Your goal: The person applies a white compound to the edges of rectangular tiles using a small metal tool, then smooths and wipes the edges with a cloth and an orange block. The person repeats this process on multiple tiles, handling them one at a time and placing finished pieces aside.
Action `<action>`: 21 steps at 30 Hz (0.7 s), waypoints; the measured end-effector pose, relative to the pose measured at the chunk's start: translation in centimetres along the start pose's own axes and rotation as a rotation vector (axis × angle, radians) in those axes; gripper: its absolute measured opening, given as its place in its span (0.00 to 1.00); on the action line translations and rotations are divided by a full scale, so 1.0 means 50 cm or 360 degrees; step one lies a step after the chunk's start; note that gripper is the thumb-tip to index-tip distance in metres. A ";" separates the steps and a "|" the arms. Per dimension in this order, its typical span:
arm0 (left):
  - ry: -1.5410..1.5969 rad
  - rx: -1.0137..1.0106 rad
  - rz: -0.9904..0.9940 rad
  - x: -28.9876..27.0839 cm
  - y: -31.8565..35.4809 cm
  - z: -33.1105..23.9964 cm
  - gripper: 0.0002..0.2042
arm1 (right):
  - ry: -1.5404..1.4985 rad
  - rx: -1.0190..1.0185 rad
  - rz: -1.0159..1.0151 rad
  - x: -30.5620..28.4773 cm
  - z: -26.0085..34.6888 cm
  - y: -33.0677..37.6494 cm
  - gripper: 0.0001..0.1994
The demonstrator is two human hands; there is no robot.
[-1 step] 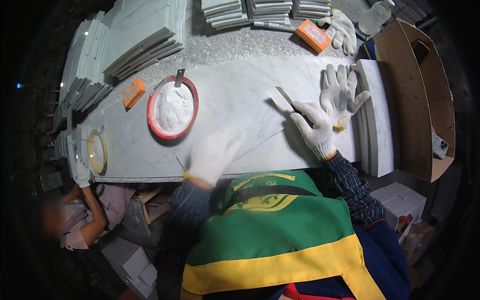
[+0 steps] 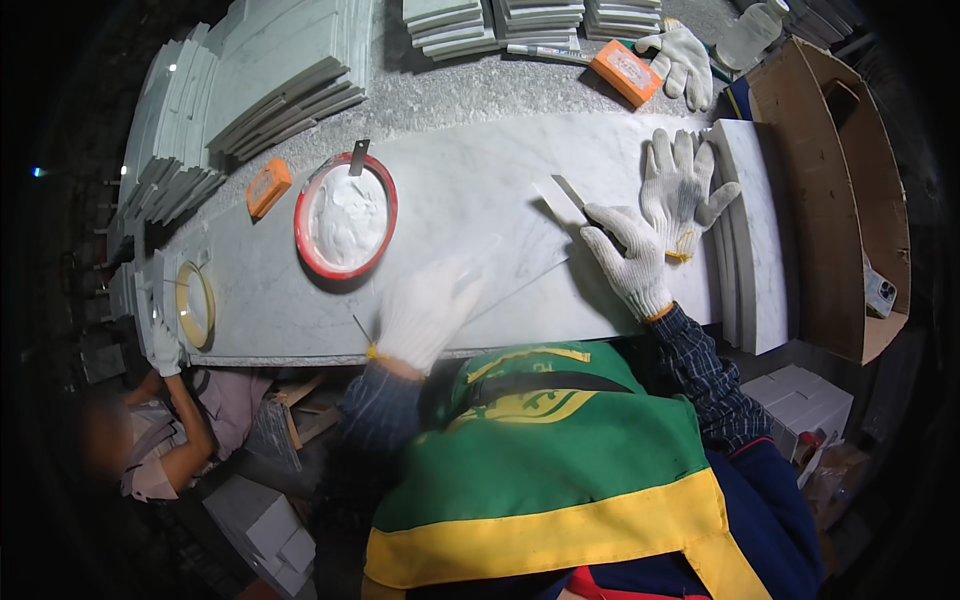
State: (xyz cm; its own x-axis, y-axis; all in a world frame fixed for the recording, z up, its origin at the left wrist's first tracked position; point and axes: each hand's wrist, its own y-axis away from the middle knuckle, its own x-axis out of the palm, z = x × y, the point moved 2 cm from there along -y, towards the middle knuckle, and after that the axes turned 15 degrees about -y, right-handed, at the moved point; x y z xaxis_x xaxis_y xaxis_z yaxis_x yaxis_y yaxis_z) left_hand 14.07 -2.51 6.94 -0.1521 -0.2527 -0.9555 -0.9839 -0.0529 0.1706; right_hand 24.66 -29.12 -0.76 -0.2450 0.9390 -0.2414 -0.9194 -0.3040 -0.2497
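My right hand, in a white knitted glove, is closed around a thin flat scraper. Its metal blade points up and left over a long white marble slab. My left hand, also gloved, is over the slab's near edge to the left; motion smears its fingers, so its grip cannot be made out. Beyond it stands a red-rimmed bowl of white paste, with a metal blade at its far rim. An empty white glove lies palm up beside my right hand.
Stacked marble tiles stand at the far left. Orange boxes and a second loose glove lie farther back. Upright slabs and a cardboard box border the right. A co-worker is at the left, by a yellow-rimmed bowl.
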 end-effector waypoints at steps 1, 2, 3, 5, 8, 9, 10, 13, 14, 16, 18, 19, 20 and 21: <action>0.0116 -0.0018 -0.0023 0.000 0.000 0.004 0.19 | -0.0015 -0.0011 -0.0002 0.000 0.000 0.000 0.15; 0.0126 -0.0033 -0.0064 0.001 -0.002 0.008 0.20 | -0.0028 -0.0022 -0.0005 0.000 0.001 0.000 0.15; 0.0138 -0.0048 -0.0114 0.000 -0.004 0.012 0.21 | -0.0038 -0.0024 -0.0007 0.000 0.001 0.000 0.15; 0.0180 -0.0003 -0.0275 -0.002 -0.018 0.016 0.22 | -0.0049 -0.0024 -0.0028 -0.001 0.003 0.000 0.15; 0.0306 0.0013 -0.0475 -0.007 -0.087 0.023 0.24 | -0.0053 -0.0018 -0.0046 -0.004 0.007 0.001 0.14; 0.0381 -0.0093 -0.0445 -0.005 -0.120 0.022 0.24 | -0.0050 -0.0017 -0.0053 -0.005 0.007 0.002 0.14; 0.0456 -0.0194 -0.0415 -0.004 -0.156 0.021 0.24 | -0.0061 -0.0015 -0.0062 -0.006 0.008 0.001 0.14; 0.0417 -0.0166 -0.0611 -0.015 -0.268 0.007 0.22 | -0.0074 -0.0045 -0.0051 -0.007 0.011 -0.001 0.14; 0.0599 -0.0199 -0.0525 -0.015 -0.302 0.003 0.21 | -0.0091 -0.0047 -0.0051 -0.007 0.012 -0.003 0.14; 0.0951 -0.0186 -0.0419 -0.014 -0.368 -0.005 0.20 | -0.0078 -0.0057 -0.0031 -0.008 0.015 -0.005 0.14; 0.1157 -0.0128 -0.0388 -0.011 -0.427 -0.015 0.18 | -0.0088 -0.0041 -0.0033 -0.010 0.019 -0.008 0.14; 0.1060 -0.0108 -0.0391 -0.008 -0.451 -0.020 0.17 | -0.0097 -0.0037 -0.0036 -0.011 0.020 -0.011 0.14; 0.0965 -0.0099 -0.0384 -0.004 -0.471 -0.024 0.17 | -0.0101 -0.0029 -0.0035 -0.012 0.022 -0.012 0.14; 0.0907 -0.0095 -0.0365 0.002 -0.489 -0.029 0.17 | -0.0108 -0.0014 -0.0031 -0.013 0.024 -0.014 0.14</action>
State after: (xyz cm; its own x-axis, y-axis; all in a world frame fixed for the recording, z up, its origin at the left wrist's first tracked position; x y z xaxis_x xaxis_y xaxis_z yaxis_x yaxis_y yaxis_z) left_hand 38.26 -2.66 3.00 0.1531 -0.7041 -0.6934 -0.9761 -0.2171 0.0049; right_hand 25.08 -29.33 0.67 -0.2476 0.9534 -0.1726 -0.9214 -0.2868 -0.2621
